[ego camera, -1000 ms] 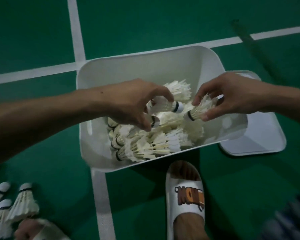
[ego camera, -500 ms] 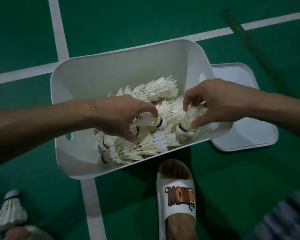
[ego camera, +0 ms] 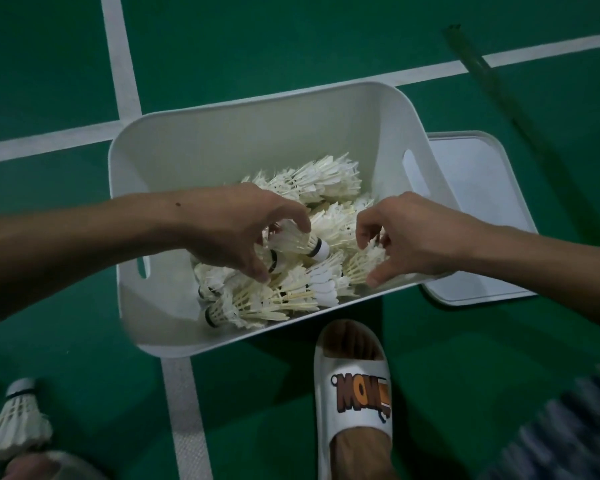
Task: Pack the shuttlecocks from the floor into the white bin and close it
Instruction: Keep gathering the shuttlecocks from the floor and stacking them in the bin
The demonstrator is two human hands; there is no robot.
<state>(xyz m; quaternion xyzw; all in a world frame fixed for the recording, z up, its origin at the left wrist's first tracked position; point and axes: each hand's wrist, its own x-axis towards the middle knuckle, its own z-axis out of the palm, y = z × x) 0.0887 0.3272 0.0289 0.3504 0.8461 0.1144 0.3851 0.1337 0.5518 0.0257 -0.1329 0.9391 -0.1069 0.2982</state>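
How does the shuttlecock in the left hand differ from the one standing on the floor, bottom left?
The held shuttlecock lies sideways, cork pointing right; the floor shuttlecock stands cork up. The held one is gripped by the left hand inside the white bin; the floor one sits outside it. Both have white feathers and a dark-banded white cork.

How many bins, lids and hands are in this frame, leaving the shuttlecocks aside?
White bin: 1
Lid: 1
Hands: 2 (left hand, right hand)
Total: 4
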